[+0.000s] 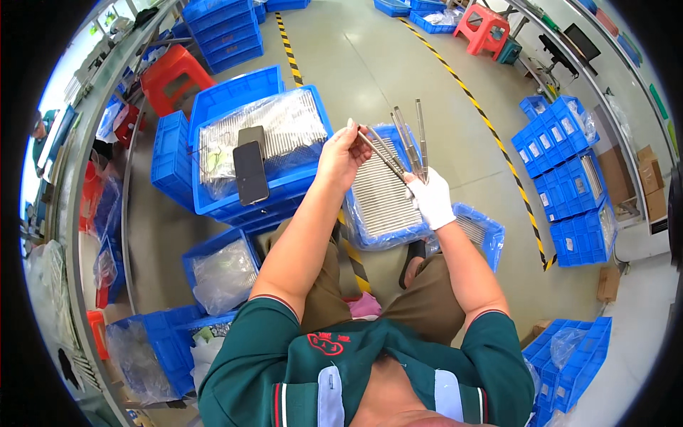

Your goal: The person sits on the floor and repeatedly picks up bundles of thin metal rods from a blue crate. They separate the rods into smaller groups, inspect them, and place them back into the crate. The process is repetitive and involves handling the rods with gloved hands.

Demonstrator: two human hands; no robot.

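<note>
Several slim metal rods [406, 136] are gripped in my right hand [431, 199], which wears a white glove; they fan out upward from its closed fingers. My bare left hand [343, 153] pinches the upper end of the rods that slant to the left, while their lower ends sit in the gloved hand. Beneath both hands stands a blue plastic crate [357, 238] lined with clear film. Rows of similar metal rods [380, 199] lie side by side in it, partly hidden by my hands.
A larger blue crate [201, 204] at the left holds film-covered rods, with a black phone [250, 171] on top. Stacked blue bins [569, 178] stand at the right. Red stools [174, 77] and yellow-black floor tape [491, 128] lie farther off.
</note>
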